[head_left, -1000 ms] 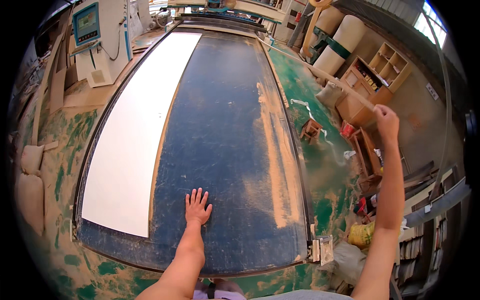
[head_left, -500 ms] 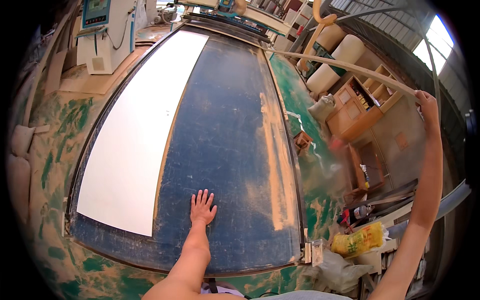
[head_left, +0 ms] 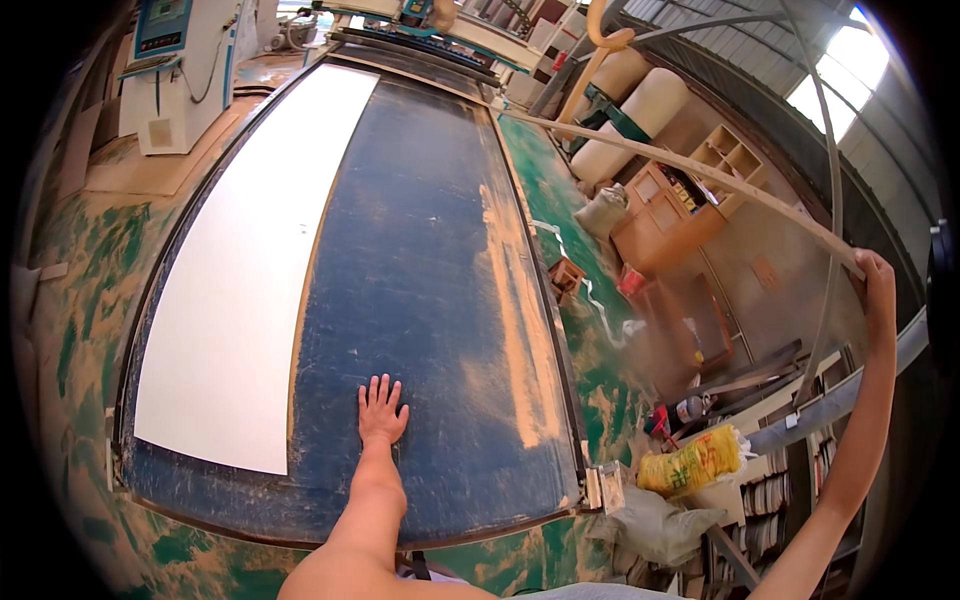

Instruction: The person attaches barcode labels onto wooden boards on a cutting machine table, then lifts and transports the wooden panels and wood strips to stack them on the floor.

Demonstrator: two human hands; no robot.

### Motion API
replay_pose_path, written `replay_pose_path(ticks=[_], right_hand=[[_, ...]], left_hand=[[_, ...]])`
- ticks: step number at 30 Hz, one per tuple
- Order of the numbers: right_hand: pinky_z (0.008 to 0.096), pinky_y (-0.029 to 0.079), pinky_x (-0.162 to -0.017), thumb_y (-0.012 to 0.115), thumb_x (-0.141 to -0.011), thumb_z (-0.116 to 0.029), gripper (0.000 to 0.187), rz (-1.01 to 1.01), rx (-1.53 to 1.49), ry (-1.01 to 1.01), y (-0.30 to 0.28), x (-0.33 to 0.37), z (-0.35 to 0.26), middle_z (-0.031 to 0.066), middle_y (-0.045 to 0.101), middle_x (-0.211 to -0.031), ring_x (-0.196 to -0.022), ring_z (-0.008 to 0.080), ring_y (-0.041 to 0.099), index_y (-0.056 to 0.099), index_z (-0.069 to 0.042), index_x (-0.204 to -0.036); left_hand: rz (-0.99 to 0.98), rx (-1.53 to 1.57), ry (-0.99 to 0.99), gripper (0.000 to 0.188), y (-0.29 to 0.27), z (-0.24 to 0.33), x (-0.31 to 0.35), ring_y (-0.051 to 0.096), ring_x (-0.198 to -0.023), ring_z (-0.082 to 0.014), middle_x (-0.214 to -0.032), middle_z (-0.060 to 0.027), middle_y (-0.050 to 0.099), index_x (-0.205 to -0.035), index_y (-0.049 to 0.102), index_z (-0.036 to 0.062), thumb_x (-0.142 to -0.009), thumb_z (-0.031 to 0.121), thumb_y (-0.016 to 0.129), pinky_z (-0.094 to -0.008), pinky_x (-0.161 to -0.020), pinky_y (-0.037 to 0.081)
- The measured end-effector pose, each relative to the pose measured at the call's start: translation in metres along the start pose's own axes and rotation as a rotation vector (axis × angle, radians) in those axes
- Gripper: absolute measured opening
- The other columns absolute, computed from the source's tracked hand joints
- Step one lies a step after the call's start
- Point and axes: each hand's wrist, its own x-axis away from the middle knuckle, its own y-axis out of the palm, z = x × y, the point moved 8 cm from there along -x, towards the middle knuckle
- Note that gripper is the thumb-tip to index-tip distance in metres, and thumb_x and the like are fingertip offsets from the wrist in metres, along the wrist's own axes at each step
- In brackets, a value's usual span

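My left hand [head_left: 381,412] lies flat on the dark blue machine bed [head_left: 400,250], palm down with its fingers spread. It holds nothing. To its left on the bed is a long white panel [head_left: 230,290]. My right arm is stretched out to the far right, and my right hand [head_left: 876,275] is closed round the near end of a long, narrow wooden strip [head_left: 720,182]. The strip runs from there toward the far right corner of the bed, above the floor. Its far end is hard to make out.
Sawdust [head_left: 512,330] streaks the bed's right side. A machine gantry [head_left: 420,45] spans the far end; a control cabinet [head_left: 165,80] stands at far left. On the right are a wooden cabinet [head_left: 650,215], a yellow sack [head_left: 690,460] and a grey pipe [head_left: 800,425].
My right hand has moved outward and lower with the strip's end. My left hand stays flat on the bed. The whole view has shifted, sliding the bed leftward in the picture.
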Motion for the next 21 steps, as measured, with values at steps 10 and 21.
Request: replay_pose_path(ticks=[10,21], right_hand=[[0.0235,0.037,-0.06,0.069,-0.08,-0.039,0.046,-0.074,0.05,0.219,-0.07,0.252,0.095,-0.001,0.06,-0.08,-0.068,0.0071,0.049,0.07,0.002,-0.101],[0.0339,0.053,-0.07,0.083,-0.061,-0.02,0.064,-0.54,0.161,0.786,-0.005,0.875,0.242,0.0096,0.069,-0.085,-0.073,0.0204,0.065,0.064,-0.003,-0.119]], left_hand=[[0.02,-0.016,0.024,0.061,-0.001,0.001,-0.005,0.012,-0.149,-0.0241,-0.161,-0.0033,0.02,-0.151,0.034,0.0226,-0.095,0.048,0.042,-0.0484,-0.121,0.003],[-0.185,-0.043,0.043,0.063,-0.01,0.009,0.035,0.018,-0.148,-0.0267,-0.16,-0.0077,0.025,-0.145,0.045,0.0175,-0.09,0.048,0.053,-0.0479,-0.119,0.013]])
